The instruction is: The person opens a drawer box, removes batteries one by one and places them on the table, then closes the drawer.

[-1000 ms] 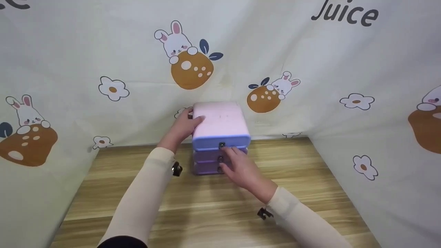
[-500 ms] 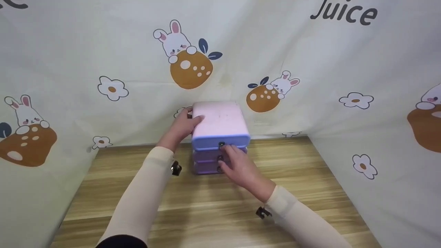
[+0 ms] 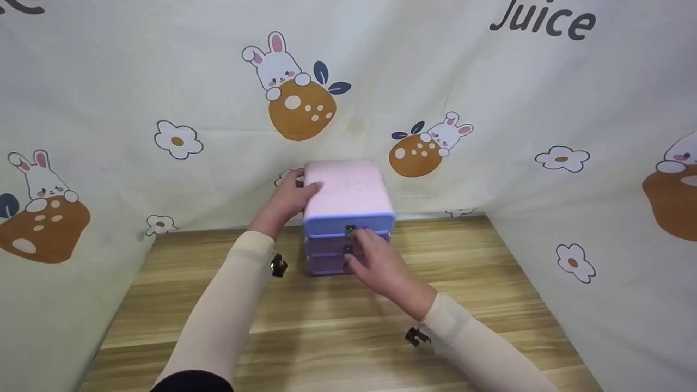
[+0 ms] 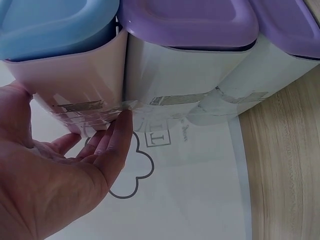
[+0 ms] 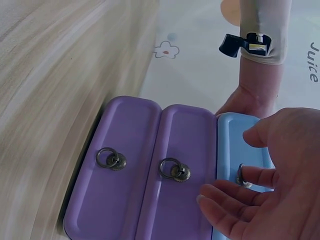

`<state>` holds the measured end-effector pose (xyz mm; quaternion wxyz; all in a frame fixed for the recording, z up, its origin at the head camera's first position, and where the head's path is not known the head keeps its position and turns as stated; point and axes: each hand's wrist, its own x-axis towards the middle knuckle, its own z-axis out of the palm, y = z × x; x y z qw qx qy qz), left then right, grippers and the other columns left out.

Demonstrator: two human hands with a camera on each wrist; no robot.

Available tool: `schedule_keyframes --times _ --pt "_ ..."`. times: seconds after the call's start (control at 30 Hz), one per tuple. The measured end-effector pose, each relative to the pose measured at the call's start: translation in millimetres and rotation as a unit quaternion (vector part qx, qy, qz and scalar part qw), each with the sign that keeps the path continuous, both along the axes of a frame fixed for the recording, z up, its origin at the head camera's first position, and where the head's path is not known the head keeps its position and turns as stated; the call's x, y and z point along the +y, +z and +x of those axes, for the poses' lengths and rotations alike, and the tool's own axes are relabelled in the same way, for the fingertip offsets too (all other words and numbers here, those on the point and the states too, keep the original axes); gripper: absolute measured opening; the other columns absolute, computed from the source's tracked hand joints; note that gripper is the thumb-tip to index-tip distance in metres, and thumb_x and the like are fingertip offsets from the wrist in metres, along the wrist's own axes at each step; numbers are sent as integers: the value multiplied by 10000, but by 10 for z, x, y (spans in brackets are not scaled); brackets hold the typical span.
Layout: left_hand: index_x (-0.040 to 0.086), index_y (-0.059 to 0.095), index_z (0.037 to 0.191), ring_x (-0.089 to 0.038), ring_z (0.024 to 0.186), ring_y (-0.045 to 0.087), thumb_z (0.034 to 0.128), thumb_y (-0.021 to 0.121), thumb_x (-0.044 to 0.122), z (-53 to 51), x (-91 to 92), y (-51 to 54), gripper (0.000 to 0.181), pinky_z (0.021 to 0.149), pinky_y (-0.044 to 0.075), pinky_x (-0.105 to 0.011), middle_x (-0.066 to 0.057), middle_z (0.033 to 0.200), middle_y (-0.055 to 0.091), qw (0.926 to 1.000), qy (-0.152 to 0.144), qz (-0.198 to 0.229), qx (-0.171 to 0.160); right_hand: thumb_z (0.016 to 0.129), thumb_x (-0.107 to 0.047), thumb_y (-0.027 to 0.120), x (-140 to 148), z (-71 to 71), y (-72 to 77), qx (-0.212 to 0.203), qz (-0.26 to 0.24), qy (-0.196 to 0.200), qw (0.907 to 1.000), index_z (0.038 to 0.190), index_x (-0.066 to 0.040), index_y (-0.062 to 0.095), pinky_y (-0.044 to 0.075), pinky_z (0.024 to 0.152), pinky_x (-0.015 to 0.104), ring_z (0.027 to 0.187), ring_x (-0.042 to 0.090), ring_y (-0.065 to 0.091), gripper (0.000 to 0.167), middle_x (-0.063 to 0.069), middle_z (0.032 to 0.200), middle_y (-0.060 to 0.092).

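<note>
A small three-tier drawer cabinet with a pink top [image 3: 348,188] stands at the back of the wooden surface. Its top drawer has a blue front [image 3: 326,226]; the two purple drawers [image 5: 187,135] lie below. All three are closed. My left hand [image 3: 284,202] steadies the cabinet's left side, its thumb on the top edge. In the left wrist view its fingers [image 4: 117,145] lie fairly straight against the side, near clear tape [image 4: 182,100]. At the blue drawer, my right hand [image 3: 384,267] has its index fingertip in the metal ring pull [image 5: 240,174], partly hidden. Its other fingers bend loosely before the purple front.
A pale cloth [image 3: 228,179] printed with rabbits and flowers hangs close behind the cabinet and along both sides. Wood-grain surface [image 3: 326,332] stretches in front. Metal rings [image 5: 106,157] hang on the purple drawers. Small black clips [image 3: 417,336] sit at both sleeves.
</note>
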<state>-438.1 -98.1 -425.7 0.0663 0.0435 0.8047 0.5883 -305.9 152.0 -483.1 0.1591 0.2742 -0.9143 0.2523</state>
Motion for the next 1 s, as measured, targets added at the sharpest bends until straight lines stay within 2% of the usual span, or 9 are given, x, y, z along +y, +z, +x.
schedule_keyframes --times 0.3,0.5,0.73,0.83,1.0 --pt "89 296 1713 -302 1300 625 1074 709 473 5 1 4 853 1070 556 -479 -212 1597 506 9999 20 -109 -116 1057 -229 756 6 18 -6 -111 -130 31 9998 1256 -50 633 580 869 455 964 235 632 295 55 1101 633" --pt "90 286 1719 -310 1306 622 1081 703 466 -1 4 11 850 1078 554 -489 -220 1603 498 9998 37 -122 -162 1049 -216 764 19 43 -9 -39 -177 90 9998 1271 -45 639 584 891 460 984 244 643 307 69 1117 645" --pt "63 285 1715 -329 1285 644 1084 705 432 11 3 5 842 1056 566 -485 -238 1586 505 10000 -25 -19 -61 1042 -190 766 19 78 13 -69 -351 163 9992 1213 -37 640 583 925 477 1019 264 666 262 112 1136 674" --pt "66 284 1716 -326 1286 643 1081 708 442 12 2 7 852 1057 565 -484 -235 1590 505 10000 -11 -30 -50 1036 -190 775 12 95 17 -12 -376 156 9992 1181 -52 640 585 931 468 1019 263 675 241 85 1124 674" --pt "71 269 1724 -321 1289 643 1079 713 449 -9 0 5 869 1051 570 -480 -234 1596 501 10000 -3 0 -93 1029 -164 779 -6 124 21 105 -368 6 9993 1102 -95 621 585 866 442 944 228 652 187 31 1049 654"
